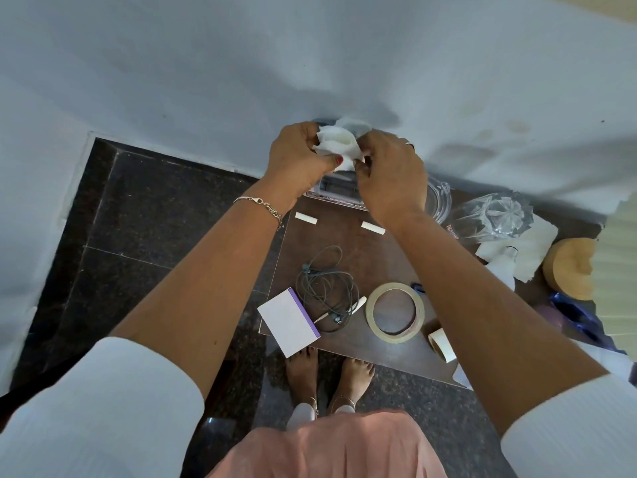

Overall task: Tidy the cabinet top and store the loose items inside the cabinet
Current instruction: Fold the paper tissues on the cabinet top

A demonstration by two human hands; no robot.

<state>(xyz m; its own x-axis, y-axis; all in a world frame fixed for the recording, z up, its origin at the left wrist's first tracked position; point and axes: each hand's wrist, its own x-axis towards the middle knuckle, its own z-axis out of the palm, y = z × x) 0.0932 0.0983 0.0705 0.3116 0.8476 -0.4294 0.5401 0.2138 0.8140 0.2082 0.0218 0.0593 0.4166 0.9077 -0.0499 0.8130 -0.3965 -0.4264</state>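
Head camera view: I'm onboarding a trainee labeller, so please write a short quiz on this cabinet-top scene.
1. True or false: the left hand and the right hand both grip the crumpled white paper.
2. What lies between the notepad and the tape roll? A) tangled cable B) spoon C) phone
3. How many short white sticks lie on the cabinet top?
Key: 1 true; 2 A; 3 two.
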